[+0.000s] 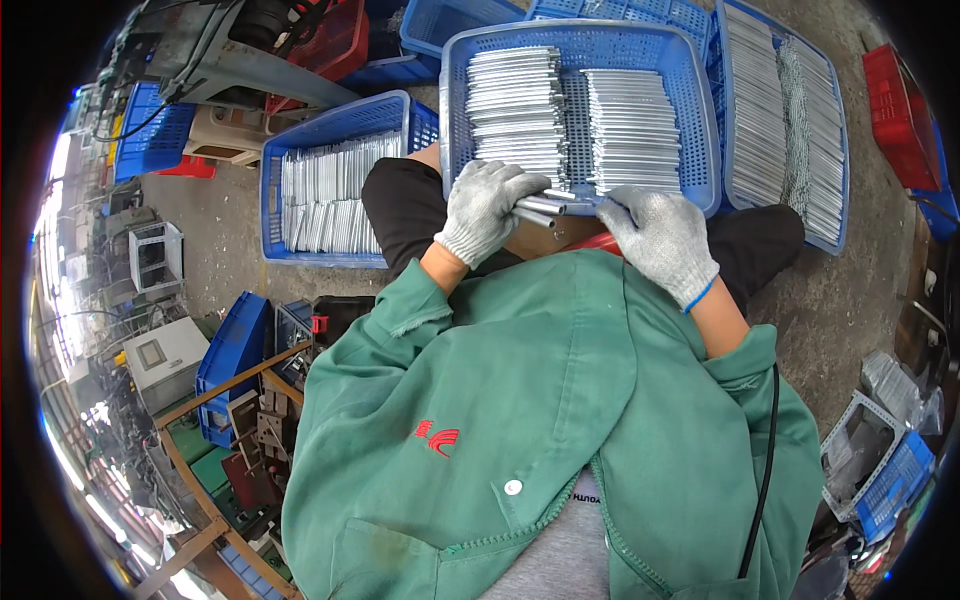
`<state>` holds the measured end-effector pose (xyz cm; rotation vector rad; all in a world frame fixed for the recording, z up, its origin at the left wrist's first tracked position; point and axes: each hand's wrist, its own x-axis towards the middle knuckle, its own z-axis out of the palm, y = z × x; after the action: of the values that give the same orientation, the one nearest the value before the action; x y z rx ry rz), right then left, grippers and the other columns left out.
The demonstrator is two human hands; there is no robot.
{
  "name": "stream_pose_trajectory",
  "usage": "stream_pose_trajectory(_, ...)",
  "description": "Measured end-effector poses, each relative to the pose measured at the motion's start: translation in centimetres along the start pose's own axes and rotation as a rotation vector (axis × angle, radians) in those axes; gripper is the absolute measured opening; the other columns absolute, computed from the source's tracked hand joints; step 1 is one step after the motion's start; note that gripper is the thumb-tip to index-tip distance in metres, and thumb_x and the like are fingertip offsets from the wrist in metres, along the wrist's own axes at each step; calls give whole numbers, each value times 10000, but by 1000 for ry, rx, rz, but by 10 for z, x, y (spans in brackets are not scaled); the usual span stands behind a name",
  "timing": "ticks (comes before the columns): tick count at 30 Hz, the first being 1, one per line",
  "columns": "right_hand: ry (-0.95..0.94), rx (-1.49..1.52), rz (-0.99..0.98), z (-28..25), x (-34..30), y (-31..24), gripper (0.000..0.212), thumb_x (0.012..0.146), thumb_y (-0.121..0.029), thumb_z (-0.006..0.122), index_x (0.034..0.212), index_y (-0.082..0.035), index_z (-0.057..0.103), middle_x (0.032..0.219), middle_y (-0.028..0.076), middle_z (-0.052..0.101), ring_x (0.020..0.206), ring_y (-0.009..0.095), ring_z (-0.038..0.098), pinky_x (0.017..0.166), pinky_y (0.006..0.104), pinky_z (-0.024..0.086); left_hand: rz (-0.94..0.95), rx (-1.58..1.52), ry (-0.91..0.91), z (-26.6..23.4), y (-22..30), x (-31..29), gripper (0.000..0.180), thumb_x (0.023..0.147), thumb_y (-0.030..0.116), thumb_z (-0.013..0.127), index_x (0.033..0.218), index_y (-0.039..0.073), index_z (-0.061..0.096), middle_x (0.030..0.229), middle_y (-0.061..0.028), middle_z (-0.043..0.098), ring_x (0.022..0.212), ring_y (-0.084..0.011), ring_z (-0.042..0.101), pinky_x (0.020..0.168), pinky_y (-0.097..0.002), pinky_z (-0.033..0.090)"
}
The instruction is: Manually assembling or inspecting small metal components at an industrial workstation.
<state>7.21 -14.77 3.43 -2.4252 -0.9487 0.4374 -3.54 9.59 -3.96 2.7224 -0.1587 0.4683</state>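
My left hand [488, 208], in a grey-white knit glove, is closed around several short metal tubes [538, 211], whose open ends point right. Just right of these ends is my right hand [660, 238], in a matching glove with a blue cuff edge. Its fingers are curled together, and whatever they may hold is hidden. Both hands are at the near rim of a blue perforated basket [580, 30], over my lap. Inside it lie two stacks of silvery tubes, a taller left stack [515, 115] and a right stack [630, 128].
A blue basket [410, 125] of tubes stands at the left, another [845, 165] at the right. Further right is a red crate [890, 115]. A machine frame [225, 60] rises at the far left. A grey box [165, 355] and a blue bin [235, 345] stand lower left.
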Motion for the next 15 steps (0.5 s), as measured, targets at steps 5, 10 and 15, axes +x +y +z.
stream_pose_trajectory(5,88,-88,-14,21,0,14,240,941,-284,687,950,-72,798,695,109,736,554,304,655,551,397,510,-73,24,-54,40,-50,6,301,831,141,710,1126,154,763,1001,-25,762,844,-277,699,807,-387,518)
stream_pose_trajectory(10,138,-70,-38,29,-6,21,223,948,-269,682,969,-74,788,694,115,732,550,307,653,553,402,513,-175,88,-153,66,-75,6,278,869,130,692,1140,142,751,1003,-47,761,873,-309,716,781,-411,537)
stream_pose_trajectory(15,178,-21,-12,22,-5,20,204,945,-257,688,981,-80,783,687,114,726,540,303,648,540,397,507,-279,100,-300,51,-61,13,252,896,125,694,1143,128,741,979,-58,756,866,-323,712,764,-418,532)
